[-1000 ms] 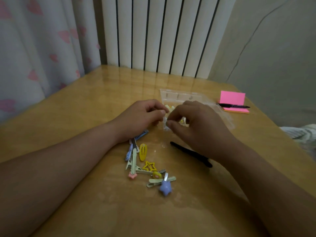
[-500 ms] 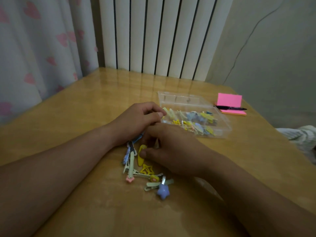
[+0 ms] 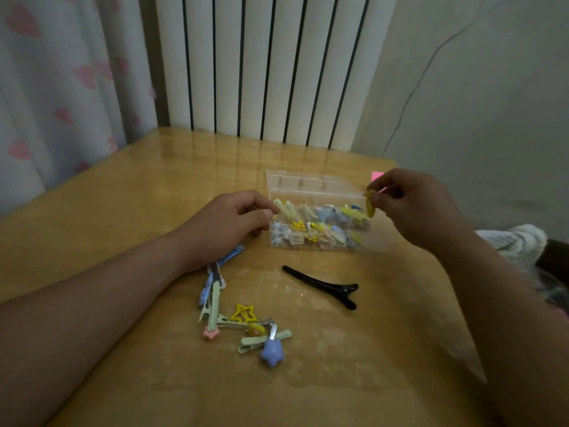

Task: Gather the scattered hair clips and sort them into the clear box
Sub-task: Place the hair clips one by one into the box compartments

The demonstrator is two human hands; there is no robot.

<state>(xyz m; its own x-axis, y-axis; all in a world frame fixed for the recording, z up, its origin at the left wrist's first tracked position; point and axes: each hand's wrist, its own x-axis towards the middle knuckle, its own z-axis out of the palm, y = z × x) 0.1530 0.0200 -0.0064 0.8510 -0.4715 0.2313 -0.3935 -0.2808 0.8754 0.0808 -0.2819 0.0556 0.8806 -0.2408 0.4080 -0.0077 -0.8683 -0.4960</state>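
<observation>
My right hand [image 3: 412,208] pinches a yellow clip [image 3: 370,205] between thumb and fingertips, its long axis hanging nearly upright, just above the right end of the clear box [image 3: 311,186]. The open compartment lies directly below and slightly left of the clip, so I judge a short lowering is all the drop needs. My left hand [image 3: 229,221], loosely curled with nothing in it, rests against the box's left end. The remaining clips [image 3: 243,315] lie on the worktop [image 3: 123,195] nearer me, closer to my left hand.
</observation>
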